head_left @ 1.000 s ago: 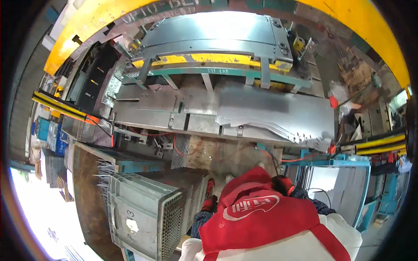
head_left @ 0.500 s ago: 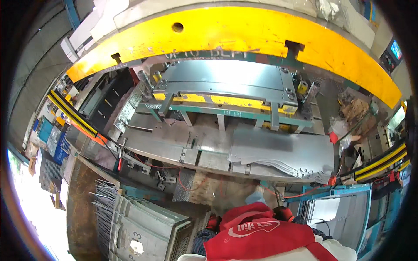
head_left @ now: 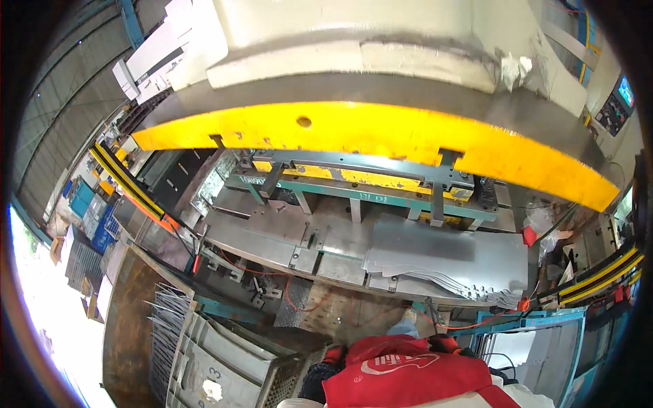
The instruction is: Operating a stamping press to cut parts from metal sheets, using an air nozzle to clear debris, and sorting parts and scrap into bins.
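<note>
The press ram (head_left: pixel 381 129), yellow-fronted, is spanning my view, and its underside is hiding most of the top of the lower die (head_left: pixel 323 189); I am making out only the die's yellow and green front edge. The steel bed (head_left: pixel 272 231) is running across in front of it. At right, a teal rack (head_left: pixel 544 318) is partly disappearing behind the apron and into the dark rim. At left, a rusty bin (head_left: pixel 129 333) is holding a tangle of thin metal strips (head_left: pixel 169 316). The grey crate (head_left: pixel 218 367) is leaning in my view, its bottom being cut off by the lower edge. On the right half of the bed, a stack of metal sheets (head_left: pixel 449 255) is lying flat, its front edges fanning out. The red apron (head_left: pixel 408 370) is filling the lower middle and covering much of both hands. The left hand (head_left: pixel 333 354), in a red and dark glove, is showing between crate and apron; the right hand (head_left: pixel 445 343) is showing at the apron's far right edge. I am not seeing either hand's fingers well enough to tell whether they are apart, together or gripping anything.
</note>
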### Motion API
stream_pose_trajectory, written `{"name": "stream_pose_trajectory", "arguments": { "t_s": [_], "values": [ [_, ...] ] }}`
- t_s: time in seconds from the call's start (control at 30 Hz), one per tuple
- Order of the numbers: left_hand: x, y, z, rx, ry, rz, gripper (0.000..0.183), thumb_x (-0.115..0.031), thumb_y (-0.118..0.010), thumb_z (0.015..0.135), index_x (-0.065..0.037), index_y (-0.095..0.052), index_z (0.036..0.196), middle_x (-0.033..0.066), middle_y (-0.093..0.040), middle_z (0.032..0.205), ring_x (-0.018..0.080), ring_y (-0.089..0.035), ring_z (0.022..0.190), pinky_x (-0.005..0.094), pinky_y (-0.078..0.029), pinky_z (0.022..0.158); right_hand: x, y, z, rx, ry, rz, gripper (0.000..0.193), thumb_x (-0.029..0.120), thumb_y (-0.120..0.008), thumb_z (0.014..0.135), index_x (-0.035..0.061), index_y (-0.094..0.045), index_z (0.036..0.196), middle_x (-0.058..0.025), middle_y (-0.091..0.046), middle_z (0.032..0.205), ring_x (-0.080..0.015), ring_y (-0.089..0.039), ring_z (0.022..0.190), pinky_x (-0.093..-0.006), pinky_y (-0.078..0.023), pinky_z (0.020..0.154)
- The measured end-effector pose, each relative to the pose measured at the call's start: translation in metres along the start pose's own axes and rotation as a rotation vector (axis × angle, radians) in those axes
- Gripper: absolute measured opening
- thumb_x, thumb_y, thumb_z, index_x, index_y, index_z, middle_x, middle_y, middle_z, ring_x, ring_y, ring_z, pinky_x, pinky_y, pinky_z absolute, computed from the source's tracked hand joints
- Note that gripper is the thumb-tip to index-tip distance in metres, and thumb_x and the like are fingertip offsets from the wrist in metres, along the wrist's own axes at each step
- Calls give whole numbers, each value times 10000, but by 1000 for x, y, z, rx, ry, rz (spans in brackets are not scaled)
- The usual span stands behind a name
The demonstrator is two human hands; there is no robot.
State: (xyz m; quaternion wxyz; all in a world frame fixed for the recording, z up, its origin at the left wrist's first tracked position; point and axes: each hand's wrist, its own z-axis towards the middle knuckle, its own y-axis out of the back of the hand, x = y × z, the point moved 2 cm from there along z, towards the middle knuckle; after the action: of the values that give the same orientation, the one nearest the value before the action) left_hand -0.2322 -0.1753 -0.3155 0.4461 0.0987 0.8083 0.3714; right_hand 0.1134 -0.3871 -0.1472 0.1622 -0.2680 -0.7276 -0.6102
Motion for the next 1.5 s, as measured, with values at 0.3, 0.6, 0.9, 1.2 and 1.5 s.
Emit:
{"name": "stream_pose_trajectory", "arguments": {
  "t_s": [0.3, 0.6, 0.9, 1.2, 1.5],
  "values": [
    [-10, 12, 1, 128, 18, 69, 328, -305, -455, 776, -72, -565, 979, 189, -572, 965, 356, -553, 856, 430, -432, 723, -9, -13, -5, 15, -32, 61, 391, 313, -608, 673, 71, -588, 979, -140, -602, 950, -310, -572, 869, -385, -462, 739],
    [-21, 3, 22, 22, 120, 51, 377, -382, -399, 822, -95, -563, 1003, 166, -567, 1018, 326, -546, 918, 388, -420, 779, 43, 16, -21, -34, -207, 363, 343, 281, -614, 675, 54, -587, 931, -123, -600, 899, -296, -579, 812, -360, -470, 703],
    [-187, 154, 90, -610, 423, -890, 322, -229, -596, 770, 20, -585, 973, 80, -614, 872, 141, -556, 788, 282, -433, 713, 72, 112, -37, -274, -774, 1232, 261, 120, -586, 751, 72, -537, 1003, -32, -533, 650, -134, -484, 465, -291, -389, 367],
    [-339, 378, 198, -1067, -463, -141, 657, -96, -589, 716, -66, -288, 1299, 211, -297, 1308, 366, -282, 1207, 388, -270, 982, 79, 263, 4, -350, -425, 1299, 310, 88, -532, 790, 33, -494, 1092, -28, -549, 718, -92, -509, 549, -222, -410, 430],
    [-335, 490, 345, -896, -358, 523, 534, -369, -580, 687, -113, -492, 1148, 145, -451, 1211, 342, -408, 1102, 444, -251, 964, 77, 354, 148, -407, -328, 1266, 213, 180, -547, 802, 62, -516, 976, -29, -496, 635, -122, -501, 519, -264, -394, 381]
  ]
}}
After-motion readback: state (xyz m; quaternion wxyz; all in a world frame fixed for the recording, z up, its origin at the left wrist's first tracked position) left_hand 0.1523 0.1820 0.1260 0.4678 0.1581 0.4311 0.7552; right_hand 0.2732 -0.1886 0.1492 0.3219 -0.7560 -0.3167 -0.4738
